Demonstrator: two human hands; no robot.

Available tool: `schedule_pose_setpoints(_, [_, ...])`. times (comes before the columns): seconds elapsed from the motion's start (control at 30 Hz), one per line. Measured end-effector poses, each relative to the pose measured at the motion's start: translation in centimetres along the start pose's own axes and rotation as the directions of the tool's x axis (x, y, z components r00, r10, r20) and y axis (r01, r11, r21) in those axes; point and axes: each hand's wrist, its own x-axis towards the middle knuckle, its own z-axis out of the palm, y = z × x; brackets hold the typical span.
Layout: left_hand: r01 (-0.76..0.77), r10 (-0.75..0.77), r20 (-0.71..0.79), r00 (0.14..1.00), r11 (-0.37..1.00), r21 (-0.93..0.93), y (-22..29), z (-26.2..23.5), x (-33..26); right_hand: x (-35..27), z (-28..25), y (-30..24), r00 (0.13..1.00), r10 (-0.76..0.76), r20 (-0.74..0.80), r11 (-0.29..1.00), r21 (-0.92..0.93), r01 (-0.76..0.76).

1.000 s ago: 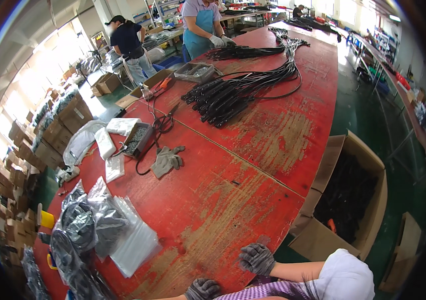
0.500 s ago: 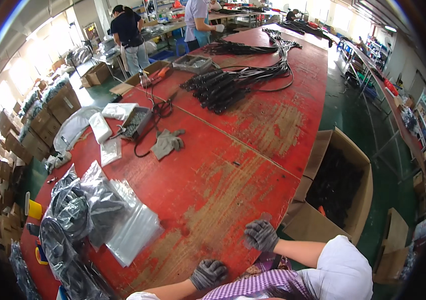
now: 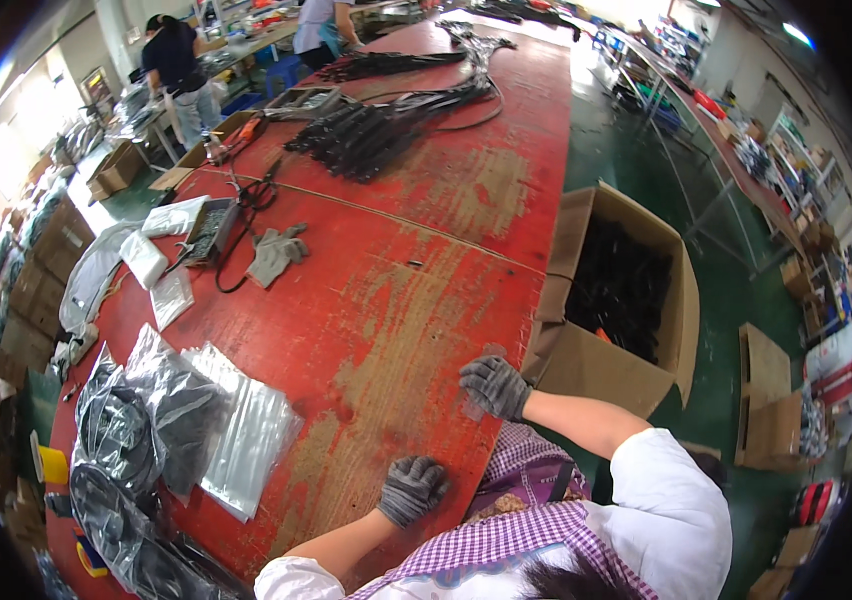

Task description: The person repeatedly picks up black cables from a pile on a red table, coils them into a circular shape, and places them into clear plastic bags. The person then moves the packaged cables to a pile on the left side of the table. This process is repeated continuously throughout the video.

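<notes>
My left hand [image 3: 413, 491], in a grey knitted glove, rests on the red worn tabletop [image 3: 366, 345] close to its near edge. Its fingers are curled in, and nothing shows in them. Farther right, my right hand [image 3: 495, 387] wears a matching glove and lies at the table's right edge, fingers bent and closed, also with nothing visible in it. To the left of my left hand lies a stack of clear plastic bags [image 3: 249, 440]. Beside it are bagged black cables [image 3: 116, 430]. The two hands are apart from each other.
An open cardboard box [image 3: 686, 300] of black parts stands by the right edge. Black cables [image 3: 366, 130] lie farther up the table. A loose glove [image 3: 276, 254], a small parts tray [image 3: 211, 232] and a yellow tape roll [image 3: 51, 464] are at left. Two people work beyond.
The view has shifted, so the table and box sit higher and further left in it. Both hands stay resting on the table with fingers curled.
</notes>
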Motion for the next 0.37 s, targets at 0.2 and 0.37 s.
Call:
schedule_pose_setpoints(0.2, [-0.022,0.022,-0.001,1.000,0.999,0.046,0.4,0.3,0.0,-1.2,0.8,0.9,1.000,-0.004,0.009,1.000,-0.005,0.004])
schedule_pose_setpoints(0.37, [-0.057,0.058,0.001,0.998,0.995,0.080,-0.6,1.4,-0.6,-1.7,0.9,1.0,1.000,0.007,-0.029,1.000,-0.014,-0.008])
